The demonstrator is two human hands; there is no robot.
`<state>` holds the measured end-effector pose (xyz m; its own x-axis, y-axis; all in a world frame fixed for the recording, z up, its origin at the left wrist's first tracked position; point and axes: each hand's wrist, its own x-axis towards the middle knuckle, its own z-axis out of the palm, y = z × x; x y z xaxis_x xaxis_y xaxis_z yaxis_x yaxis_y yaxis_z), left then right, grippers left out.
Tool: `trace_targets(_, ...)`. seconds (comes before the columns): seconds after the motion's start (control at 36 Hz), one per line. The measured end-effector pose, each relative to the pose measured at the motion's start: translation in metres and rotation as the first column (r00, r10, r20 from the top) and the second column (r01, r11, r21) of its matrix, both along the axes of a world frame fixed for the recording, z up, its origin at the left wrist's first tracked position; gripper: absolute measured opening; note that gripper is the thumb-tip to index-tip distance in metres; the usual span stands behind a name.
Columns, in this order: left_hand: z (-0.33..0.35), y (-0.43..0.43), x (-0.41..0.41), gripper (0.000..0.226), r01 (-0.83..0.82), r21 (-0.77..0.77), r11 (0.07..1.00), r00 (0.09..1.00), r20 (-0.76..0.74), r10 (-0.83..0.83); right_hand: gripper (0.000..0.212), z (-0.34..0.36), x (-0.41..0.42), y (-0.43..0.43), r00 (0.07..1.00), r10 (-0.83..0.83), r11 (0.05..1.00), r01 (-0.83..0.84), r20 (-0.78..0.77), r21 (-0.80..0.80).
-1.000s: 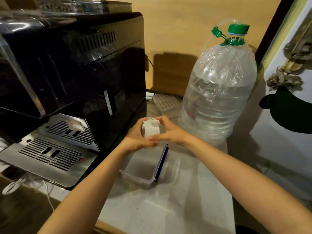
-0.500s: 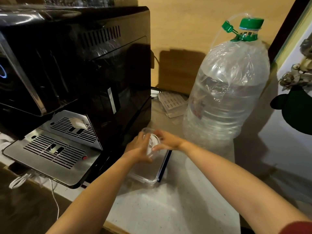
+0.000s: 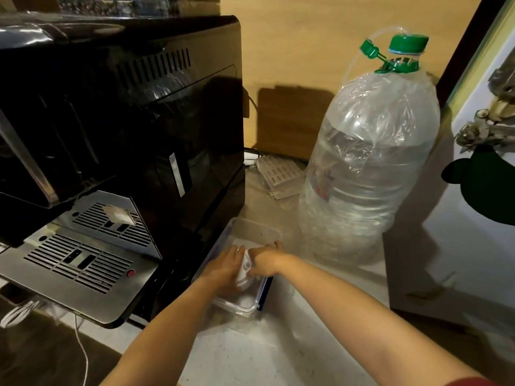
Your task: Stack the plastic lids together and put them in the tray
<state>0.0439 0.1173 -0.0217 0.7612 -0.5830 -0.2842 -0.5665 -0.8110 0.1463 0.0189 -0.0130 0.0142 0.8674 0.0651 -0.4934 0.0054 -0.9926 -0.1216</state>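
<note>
I see the stack of lids (image 3: 243, 270) pinched between my left hand (image 3: 223, 270) and right hand (image 3: 264, 263), both curled around it, low inside the clear tray (image 3: 252, 228).

Both hands, left hand (image 3: 224, 267) and right hand (image 3: 264, 263), around stacked lids (image 3: 243, 270) inside tray (image 3: 252, 229).

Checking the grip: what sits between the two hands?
Head view: the stack of lids, held between left hand and right hand, inside the tray.

White plastic lids (image 3: 243, 270) stacked, inside clear tray (image 3: 252, 229)
</note>
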Motion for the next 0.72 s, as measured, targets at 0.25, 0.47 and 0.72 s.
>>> trace_targets(0.25,-0.013,0.0,0.0,0.085,0.042,-0.039,0.998,0.999,-0.028,-0.043,0.05,-0.013,-0.004,0.003,1.0,0.024,0.996,-0.026,-0.017,-0.087)
trace_targets(0.47,-0.015,-0.002,0.001,0.087,0.06,0.065,0.996,0.998,-0.02,-0.059,0.051,-0.011,-0.01,0.006,1.0,0.029,0.991,-0.028,0.009,-0.129)
trace_targets(0.72,-0.004,-0.006,0.001,0.095,0.018,0.057,0.998,0.999,0.035,-0.02,0.057,0.0,-0.018,-0.004,0.99,-0.039,0.994,0.052,0.136,-0.092)
